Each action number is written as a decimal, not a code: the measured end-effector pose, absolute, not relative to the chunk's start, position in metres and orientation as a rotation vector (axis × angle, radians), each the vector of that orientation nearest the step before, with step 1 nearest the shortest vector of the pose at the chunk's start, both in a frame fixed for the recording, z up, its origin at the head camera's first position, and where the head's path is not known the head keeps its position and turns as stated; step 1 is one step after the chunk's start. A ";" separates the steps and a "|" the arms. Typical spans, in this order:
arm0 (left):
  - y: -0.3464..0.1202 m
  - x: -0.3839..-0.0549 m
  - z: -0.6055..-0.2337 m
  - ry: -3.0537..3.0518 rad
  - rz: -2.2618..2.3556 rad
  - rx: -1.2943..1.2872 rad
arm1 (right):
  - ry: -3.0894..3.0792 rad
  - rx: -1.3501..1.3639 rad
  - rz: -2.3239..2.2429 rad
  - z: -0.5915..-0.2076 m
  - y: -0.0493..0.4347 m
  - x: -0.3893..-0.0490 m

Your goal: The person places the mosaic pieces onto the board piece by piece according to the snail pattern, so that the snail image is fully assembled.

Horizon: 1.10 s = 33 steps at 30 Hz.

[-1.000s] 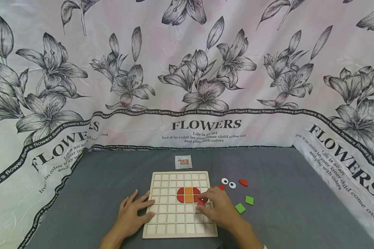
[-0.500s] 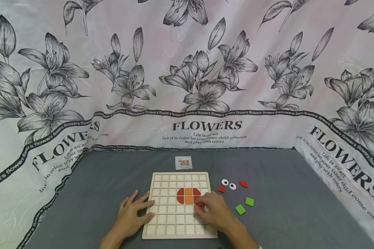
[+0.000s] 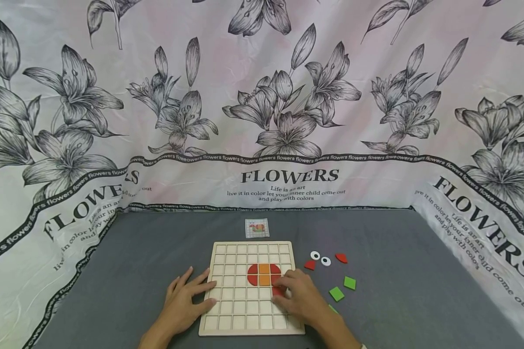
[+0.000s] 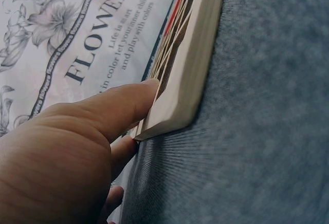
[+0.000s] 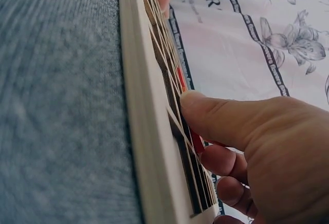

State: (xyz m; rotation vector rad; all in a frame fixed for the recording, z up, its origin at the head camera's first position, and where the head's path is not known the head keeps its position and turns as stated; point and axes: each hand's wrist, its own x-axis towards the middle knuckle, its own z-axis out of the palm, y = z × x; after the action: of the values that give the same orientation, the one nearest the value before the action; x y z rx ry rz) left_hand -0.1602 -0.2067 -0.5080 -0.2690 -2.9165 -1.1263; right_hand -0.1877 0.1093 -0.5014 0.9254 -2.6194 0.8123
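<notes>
A wooden grid board (image 3: 240, 308) lies on the grey cloth in the head view. Orange square tiles (image 3: 264, 274) sit in its cells, with red rounded tiles (image 3: 253, 274) on both sides. My left hand (image 3: 184, 301) rests along the board's left edge with fingers spread; in the left wrist view its thumb (image 4: 128, 102) touches the frame near a corner. Thumb and fingers of my right hand (image 3: 304, 296) pinch a red tile (image 3: 278, 291) at a cell just below the right-hand red tiles. Its exact shape is partly hidden by the fingers, though red shows (image 5: 197, 143) in the right wrist view.
Right of the board lie two white eye pieces (image 3: 320, 258), red quarter-round tiles (image 3: 341, 258) and green square tiles (image 3: 336, 293). One green tile is partly covered by the right arm. A small printed pattern card (image 3: 256, 228) lies behind the board. Flowered cloth (image 3: 288, 189) hangs beyond.
My right hand has moved slightly left and down with the red tile, bringing it to the cell under the red tiles. The left hand stays in place.
</notes>
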 end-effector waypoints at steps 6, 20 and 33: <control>-0.208 -0.161 -0.509 -2.914 -1.118 -0.269 | -2.637 0.936 0.804 -0.501 0.108 -0.188; -0.207 -0.160 -0.508 -2.906 -1.112 -0.289 | -2.427 0.979 0.865 -0.490 0.109 -0.185; -0.207 -0.159 -0.508 -2.912 -1.111 -0.285 | -2.350 0.974 0.865 -0.436 0.131 -0.168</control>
State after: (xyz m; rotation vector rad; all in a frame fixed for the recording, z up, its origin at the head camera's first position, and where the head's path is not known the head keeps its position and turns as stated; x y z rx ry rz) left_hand -0.1586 -0.2072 -0.5077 -0.2854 -2.9123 -1.1106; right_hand -0.1681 0.1308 -0.4362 0.9740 -2.3499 0.8655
